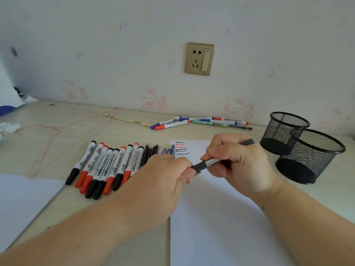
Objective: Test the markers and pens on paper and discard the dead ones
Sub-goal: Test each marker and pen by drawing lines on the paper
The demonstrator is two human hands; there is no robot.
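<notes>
White paper [221,217] lies nearest, a sheet spread under both forearms, with black and red test squiggles [181,148] at its far corner. Over it the right hand [238,164] grips a grey-barrelled pen [213,161], fingers curled round the barrel, while the left hand [165,175] pinches the pen's dark near end [198,167], most likely the cap; whether that cap is on or coming off I cannot tell.

Risks, as I judge them: a stiff cap giving way at once could jerk the hands apart, streak the sheet or a finger, or send the left hand back into the row of whiteboard markers [107,166] just beside it, rolling them. The slimmer pens [153,150] at the row's right end touch the sheet's edge and would shift easily. A loose cap could also roll off among the untested ones, and mixing tested with untested would spoil the sorting.

Beyond the hands, two black mesh cups [299,148] stand touching at the right, both apparently empty. Farther back a loose heap of blue- and red-capped markers [199,121] lies near the wall, with a thin wooden stick [126,120] and a pale cord [63,129] trailing leftward.

Everything rests on a light wood-grain desk [134,135]; a second sheet [25,200] sits at the near left. Behind stands a pale wall with faint pink cartoon cats [151,98] and a brass-coloured socket plate [199,58].
</notes>
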